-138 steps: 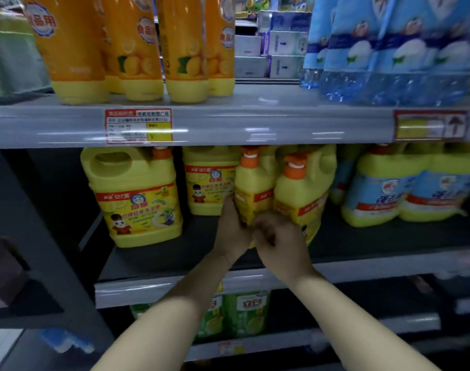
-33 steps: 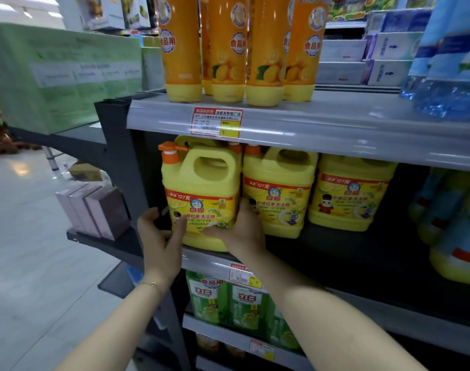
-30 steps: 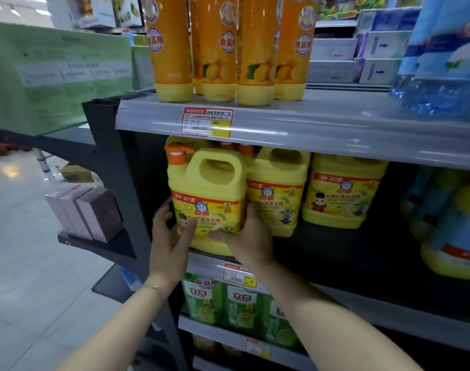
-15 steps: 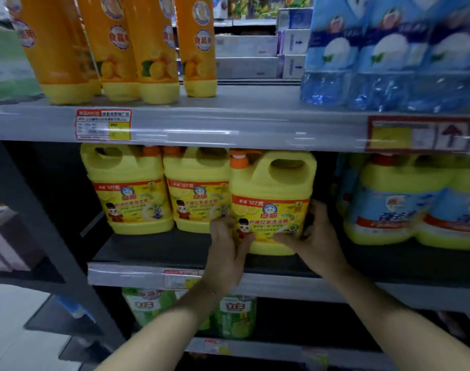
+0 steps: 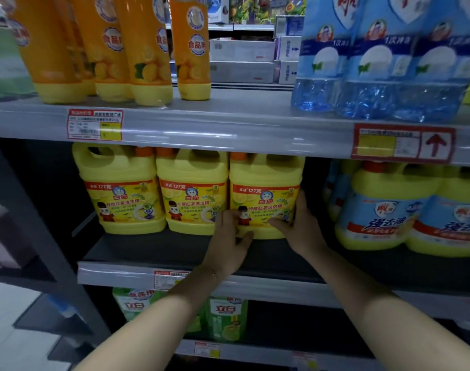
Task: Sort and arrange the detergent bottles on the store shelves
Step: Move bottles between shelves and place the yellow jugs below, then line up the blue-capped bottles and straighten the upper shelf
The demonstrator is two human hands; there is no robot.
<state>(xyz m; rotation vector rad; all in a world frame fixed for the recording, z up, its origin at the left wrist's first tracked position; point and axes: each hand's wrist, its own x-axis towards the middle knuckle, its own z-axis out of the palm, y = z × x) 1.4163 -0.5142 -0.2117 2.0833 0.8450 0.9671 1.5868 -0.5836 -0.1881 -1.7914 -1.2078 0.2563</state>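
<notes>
Three yellow detergent jugs with orange caps stand in a row on the dark middle shelf [image 5: 153, 250]. The left jug [image 5: 121, 188] and the middle jug [image 5: 193, 191] stand free. Both hands hold the right jug [image 5: 266, 188] at its base. My left hand [image 5: 230, 242] presses its lower left corner, and my right hand [image 5: 298, 226] wraps its right side. The jug stands upright, close against the middle one.
Tall orange bottles [image 5: 145, 49] and blue bottle packs [image 5: 375, 57] fill the upper shelf. Yellow jugs with blue labels [image 5: 389, 207] stand to the right on the middle shelf, a dark gap apart. Green bottles [image 5: 226, 317] sit on the lower shelf. A grey upright post [image 5: 41, 236] bounds the left.
The jug in my hands has slid back into line with the other two, now level with their fronts. My hands stay on its base.
</notes>
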